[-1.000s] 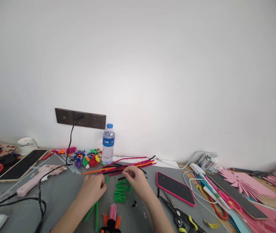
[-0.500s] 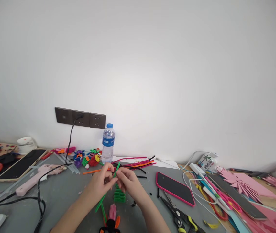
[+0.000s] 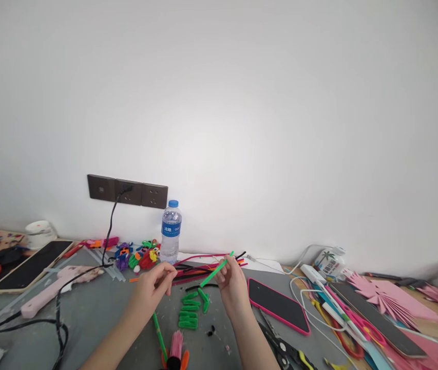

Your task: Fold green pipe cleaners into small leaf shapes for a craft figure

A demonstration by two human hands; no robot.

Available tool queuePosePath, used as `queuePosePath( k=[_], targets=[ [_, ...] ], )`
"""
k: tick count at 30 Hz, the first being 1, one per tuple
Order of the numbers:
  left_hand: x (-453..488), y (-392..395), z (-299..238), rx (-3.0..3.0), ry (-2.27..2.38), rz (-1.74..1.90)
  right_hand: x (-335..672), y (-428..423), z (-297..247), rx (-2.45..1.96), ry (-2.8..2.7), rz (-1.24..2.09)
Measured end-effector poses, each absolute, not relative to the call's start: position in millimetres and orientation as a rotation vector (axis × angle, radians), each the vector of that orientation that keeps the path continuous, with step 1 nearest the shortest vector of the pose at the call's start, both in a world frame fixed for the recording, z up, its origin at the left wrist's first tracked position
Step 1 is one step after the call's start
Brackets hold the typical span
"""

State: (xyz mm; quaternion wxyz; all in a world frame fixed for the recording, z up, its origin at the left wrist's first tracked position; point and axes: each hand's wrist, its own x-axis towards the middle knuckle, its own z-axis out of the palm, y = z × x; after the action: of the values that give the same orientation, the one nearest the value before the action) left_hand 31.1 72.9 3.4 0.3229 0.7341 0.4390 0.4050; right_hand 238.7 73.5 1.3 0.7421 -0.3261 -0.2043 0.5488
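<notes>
A straight green pipe cleaner [image 3: 213, 273] slants up from the mat, pinched near its upper end by my right hand [image 3: 235, 288]. To the left, my left hand [image 3: 153, 283] has thumb and fingertips drawn together; nothing shows between them. Several short folded green pipe cleaner pieces [image 3: 188, 315] lie stacked in a row on the mat between my forearms, and one bent piece [image 3: 205, 299] rests at an angle beside them. Nearer to me is a pink pipe cleaner bundle [image 3: 177, 343] with black and orange parts, cut off by the frame edge. Another green stem [image 3: 158, 331] lies beside it.
A water bottle [image 3: 170, 236] stands by the wall, with loose pipe cleaners [image 3: 191, 272] in front. On the left lie a pink glue gun [image 3: 45, 297] with a black cord and a phone [image 3: 34, 267]. Rightward are a pink-edged phone [image 3: 278, 306], scissors [image 3: 280, 347] and white cables.
My hands have moved apart. The green pipe cleaner, earlier held between both, has gone rightward with my right hand. The folded green pieces are now uncovered.
</notes>
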Motion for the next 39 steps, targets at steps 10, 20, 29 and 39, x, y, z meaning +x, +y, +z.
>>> queuePosePath(
  k=[10, 20, 29, 39],
  targets=[
    [26, 81, 0, 2.105, 1.375, 1.396, 276, 73, 1, -0.56, -0.324, 1.078],
    [48, 64, -29, 2.549, 1.147, 0.707, 271, 81, -12, -0.735, -0.223, 1.049],
    [47, 66, -30, 2.495, 1.252, 0.638, 246, 74, -2, -0.755, -0.489, 1.359],
    [44, 71, -17, 2.453, 1.164, 1.049, 232, 68, -1, -0.827, -0.695, 1.424]
  ],
)
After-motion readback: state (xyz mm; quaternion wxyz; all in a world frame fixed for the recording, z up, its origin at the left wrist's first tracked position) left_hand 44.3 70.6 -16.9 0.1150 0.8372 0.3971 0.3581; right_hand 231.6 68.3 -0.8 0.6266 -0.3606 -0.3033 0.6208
